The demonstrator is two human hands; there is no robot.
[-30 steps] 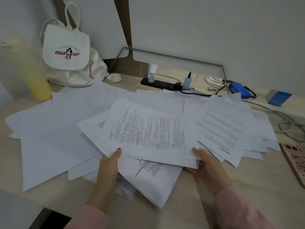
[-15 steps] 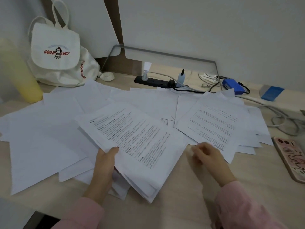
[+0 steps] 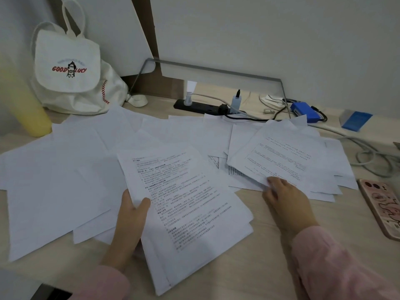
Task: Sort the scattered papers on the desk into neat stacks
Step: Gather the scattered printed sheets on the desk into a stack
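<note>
The right hand (image 3: 283,198) has left the bundle (image 3: 190,213) near the front edge of the desk (image 3: 270,245); the left hand (image 3: 129,221) alone grips it now; the right hand touches a corner of the right pile (image 3: 287,161), pinching or not I cannot tell; probably this pile is gathered next.

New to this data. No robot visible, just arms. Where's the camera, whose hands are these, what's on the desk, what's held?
No machine here: a person sorts papers, and the single camera sits on their head, looking forward and down, so the arms in pink sleeves are their own. The left hand grips a bundle of printed sheets, thumb on top. The right hand touches the near corner of a second printed pile; whether it pinches it is unclear. Loose blank sheets lie fanned across the wooden desk. Behind: a white canvas backpack, a blurred yellow cylinder, a black power strip with cables. At right lies a phone in a pink case.
</note>
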